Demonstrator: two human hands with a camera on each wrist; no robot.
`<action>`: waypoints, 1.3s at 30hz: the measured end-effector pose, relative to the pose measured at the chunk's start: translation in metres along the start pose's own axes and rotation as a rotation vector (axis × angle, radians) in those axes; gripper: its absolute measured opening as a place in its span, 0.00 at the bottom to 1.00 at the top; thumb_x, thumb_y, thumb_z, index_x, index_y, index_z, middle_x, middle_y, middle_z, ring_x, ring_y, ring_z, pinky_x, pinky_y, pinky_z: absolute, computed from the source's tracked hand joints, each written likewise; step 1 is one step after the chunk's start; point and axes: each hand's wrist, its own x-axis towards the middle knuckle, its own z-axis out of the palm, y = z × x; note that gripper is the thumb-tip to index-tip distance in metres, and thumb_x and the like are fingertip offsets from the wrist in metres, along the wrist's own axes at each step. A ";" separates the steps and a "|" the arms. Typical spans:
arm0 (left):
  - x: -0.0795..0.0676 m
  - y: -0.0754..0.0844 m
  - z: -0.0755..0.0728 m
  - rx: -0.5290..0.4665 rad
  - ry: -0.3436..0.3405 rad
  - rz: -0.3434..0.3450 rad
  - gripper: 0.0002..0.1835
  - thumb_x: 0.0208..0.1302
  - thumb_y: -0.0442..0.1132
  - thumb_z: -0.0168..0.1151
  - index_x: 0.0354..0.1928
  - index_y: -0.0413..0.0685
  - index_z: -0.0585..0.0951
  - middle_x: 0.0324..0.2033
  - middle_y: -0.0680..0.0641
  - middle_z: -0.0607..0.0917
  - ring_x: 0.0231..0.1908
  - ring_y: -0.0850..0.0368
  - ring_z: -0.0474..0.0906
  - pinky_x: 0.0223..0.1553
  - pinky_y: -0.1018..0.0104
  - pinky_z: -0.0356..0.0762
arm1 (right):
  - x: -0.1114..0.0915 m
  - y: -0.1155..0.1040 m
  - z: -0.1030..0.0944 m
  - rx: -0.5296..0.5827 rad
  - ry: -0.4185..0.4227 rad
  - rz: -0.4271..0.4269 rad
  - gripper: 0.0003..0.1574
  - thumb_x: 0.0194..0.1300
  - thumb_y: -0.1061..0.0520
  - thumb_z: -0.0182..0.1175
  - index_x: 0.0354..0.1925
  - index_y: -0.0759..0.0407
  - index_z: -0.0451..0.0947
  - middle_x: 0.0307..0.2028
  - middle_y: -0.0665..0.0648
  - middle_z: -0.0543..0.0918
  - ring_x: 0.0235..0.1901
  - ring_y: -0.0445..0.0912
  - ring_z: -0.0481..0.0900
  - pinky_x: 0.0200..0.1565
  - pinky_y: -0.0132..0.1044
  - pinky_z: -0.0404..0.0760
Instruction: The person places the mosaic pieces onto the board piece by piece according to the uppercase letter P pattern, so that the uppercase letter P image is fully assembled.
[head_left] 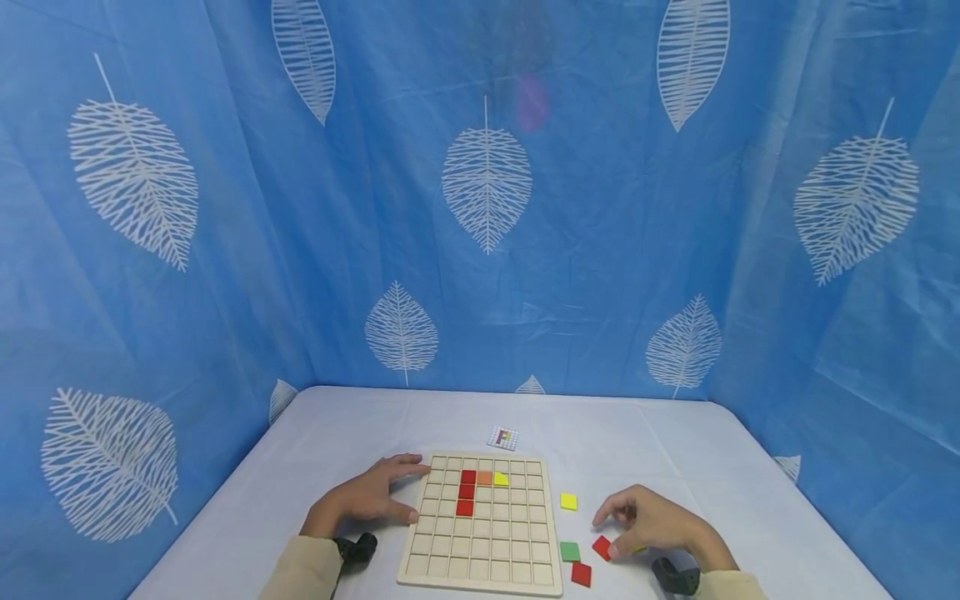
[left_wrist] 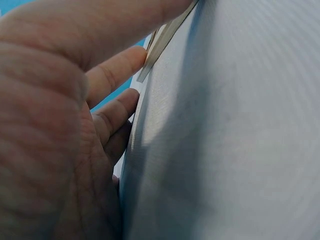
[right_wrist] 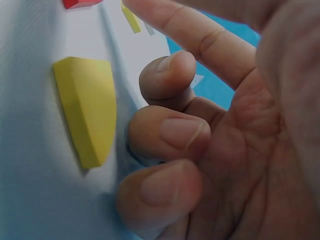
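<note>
A light wooden grid board (head_left: 482, 572) lies on the table with several tiles set in its cells: a column of red tiles (head_left: 466, 492), an orange tile (head_left: 484, 478) and a yellow piece (head_left: 501, 479) with a cut corner. My left hand (head_left: 367, 493) rests at the board's left edge, thumb and fingers spread along it. To the right of the board my right hand (head_left: 660, 521) hovers low, its thumb tip beside a loose red tile (head_left: 602, 547). Under its curled fingers lies a yellow piece with a curved side (right_wrist: 89, 112), apart from them in the right wrist view.
Right of the board lie a yellow square tile (head_left: 568, 502), a green tile (head_left: 570, 552) and a second red tile (head_left: 581, 574). A small pattern card (head_left: 503, 437) lies behind the board. Blue leaf-print curtains (head_left: 487, 333) surround the white table (head_left: 360, 433).
</note>
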 end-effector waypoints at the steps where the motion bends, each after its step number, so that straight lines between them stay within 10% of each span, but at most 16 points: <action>1: 0.000 0.000 0.000 0.001 -0.002 0.000 0.44 0.48 0.61 0.76 0.70 0.65 0.73 0.76 0.46 0.62 0.76 0.34 0.50 0.69 0.24 0.49 | 0.000 0.000 0.000 0.000 -0.001 0.005 0.20 0.48 0.60 0.76 0.43 0.54 0.88 0.24 0.48 0.69 0.22 0.38 0.64 0.24 0.28 0.66; 39: 0.000 0.001 -0.001 -0.009 -0.011 0.022 0.44 0.50 0.58 0.76 0.71 0.63 0.72 0.76 0.43 0.62 0.76 0.33 0.50 0.69 0.24 0.50 | 0.000 -0.001 0.006 -0.072 0.030 0.111 0.19 0.42 0.63 0.78 0.36 0.50 0.90 0.23 0.49 0.70 0.29 0.43 0.68 0.31 0.34 0.65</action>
